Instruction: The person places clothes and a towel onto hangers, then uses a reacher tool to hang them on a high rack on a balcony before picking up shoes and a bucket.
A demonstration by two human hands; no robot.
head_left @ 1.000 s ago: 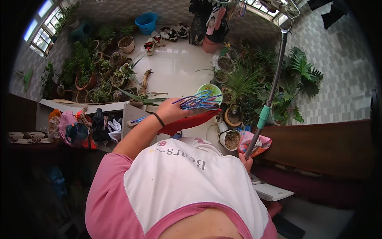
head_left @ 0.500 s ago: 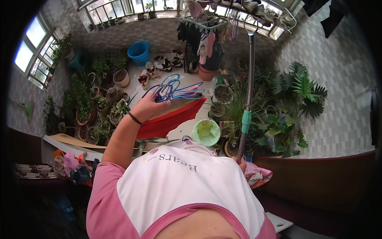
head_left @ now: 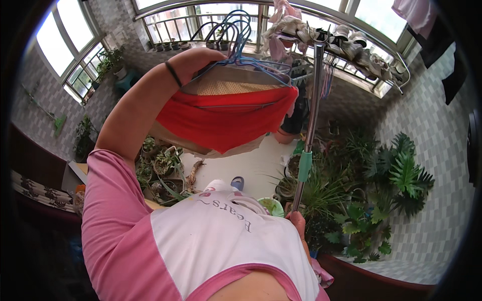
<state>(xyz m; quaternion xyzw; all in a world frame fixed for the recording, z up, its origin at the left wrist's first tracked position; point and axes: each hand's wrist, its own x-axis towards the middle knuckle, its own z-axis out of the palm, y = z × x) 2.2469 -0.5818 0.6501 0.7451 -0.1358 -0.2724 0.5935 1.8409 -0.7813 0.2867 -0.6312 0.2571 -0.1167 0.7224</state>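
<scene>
Raised in front of me, my left hand (head_left: 200,61) is closed around a bunch of clothes hangers (head_left: 240,55), mostly blue, their hooks pointing up. A bright red garment (head_left: 226,123) hangs from them, with beige and grey cloth behind it. Low at my right side, my right hand (head_left: 297,223) grips a metal pole (head_left: 312,110) that has a green sleeve (head_left: 304,167) partway along. The pole stands upright, slightly tilted, and its forked top reaches up in front of the shoes by the window.
Shoes (head_left: 346,47) line a rack at the window railing. Leafy potted plants (head_left: 406,170) crowd the right, more pots (head_left: 165,163) the left. A green-lined bin (head_left: 271,206) and a slipper (head_left: 237,183) are on the pale floor (head_left: 221,170). Dark clothes (head_left: 454,75) hang upper right.
My left hand has lifted the hangers and the red garment upward, and my view has tilted up. My right hand still holds the pole at my side.
</scene>
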